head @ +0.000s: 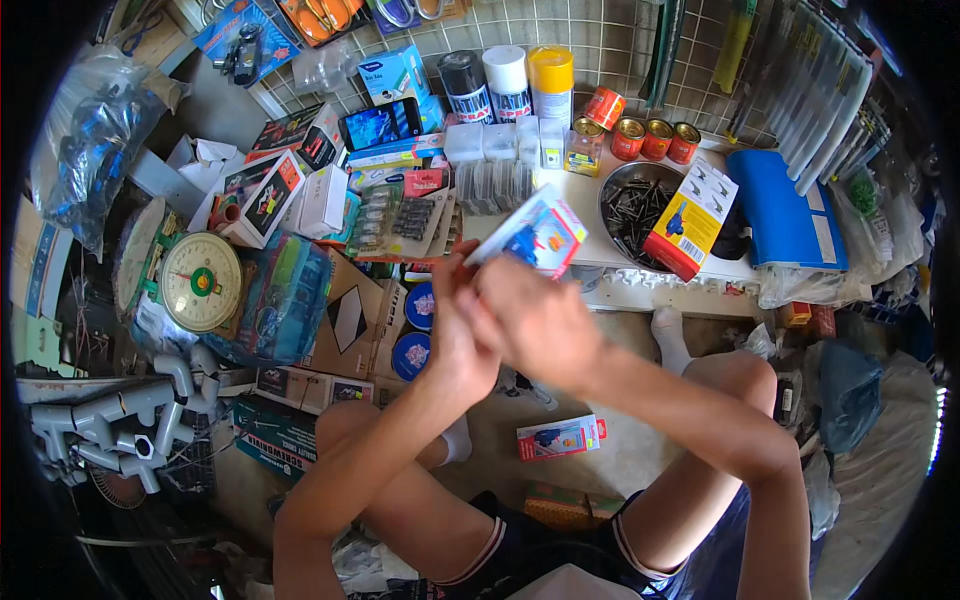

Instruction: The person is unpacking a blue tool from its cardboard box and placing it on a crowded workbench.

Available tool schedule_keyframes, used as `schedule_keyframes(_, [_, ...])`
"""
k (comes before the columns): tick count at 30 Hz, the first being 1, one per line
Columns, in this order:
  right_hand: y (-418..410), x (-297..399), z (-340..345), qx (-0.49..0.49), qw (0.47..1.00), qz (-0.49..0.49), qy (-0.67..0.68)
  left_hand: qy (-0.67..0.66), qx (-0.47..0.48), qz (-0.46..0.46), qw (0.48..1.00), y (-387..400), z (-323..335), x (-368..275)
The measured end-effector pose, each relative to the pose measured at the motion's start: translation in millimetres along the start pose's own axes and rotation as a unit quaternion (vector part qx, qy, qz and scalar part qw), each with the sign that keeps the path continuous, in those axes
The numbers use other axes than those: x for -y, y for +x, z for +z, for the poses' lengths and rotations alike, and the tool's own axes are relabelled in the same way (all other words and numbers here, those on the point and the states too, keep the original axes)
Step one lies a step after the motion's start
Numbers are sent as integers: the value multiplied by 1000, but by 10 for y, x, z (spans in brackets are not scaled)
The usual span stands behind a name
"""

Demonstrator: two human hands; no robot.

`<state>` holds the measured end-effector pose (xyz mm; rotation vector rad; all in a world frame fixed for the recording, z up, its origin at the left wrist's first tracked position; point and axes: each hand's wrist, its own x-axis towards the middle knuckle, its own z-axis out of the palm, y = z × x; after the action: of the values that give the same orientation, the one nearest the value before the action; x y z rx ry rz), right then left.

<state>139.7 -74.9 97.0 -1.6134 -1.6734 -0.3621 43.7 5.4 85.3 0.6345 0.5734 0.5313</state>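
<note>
A white and red package, with a picture of a blue gas torch head, is tilted above the front of the white shelf. My left hand holds its lower left end, fingers partly behind it. Motion blurs my right hand, which is curled over the package's lower edge and against my left hand; its grip is hidden. A similar package lies on the floor between my legs. Beyond my hands, a yellow and red box with torch pictures leans across a metal bowl of dark screws or similar small fasteners.
Spray cans and small orange tins line the shelf's back. A dial scale and grey pipe fittings stand left. Blister packs and a propped phone sit left of centre. A blue folder lies right.
</note>
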Motion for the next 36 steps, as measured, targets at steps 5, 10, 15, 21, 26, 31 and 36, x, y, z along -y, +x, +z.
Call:
schedule_keyframes(5, [152,-346,46,-12,994,106,17,7,-56,-17,998,-55,143,-22])
schedule_keyframes(10, [157,-268,80,-8,983,183,5,30,-77,8,997,-64,157,11])
schedule_keyframes(15, [26,-239,127,-26,997,70,22,21,-96,10,995,-86,142,-10])
schedule_keyframes(21, [53,-299,129,-39,996,73,-25,-5,-66,-9,998,-66,76,-4])
schedule_keyframes(26, [24,-68,83,-6,999,-37,5,-9,-26,45,999,-39,-25,-28])
schedule_keyframes(31, [203,-585,58,-19,986,159,-41,0,-35,5,999,-132,120,-70])
schedule_keyframes(36, [5,-76,68,8,999,-3,32,-15,-49,55,997,-44,3,-86])
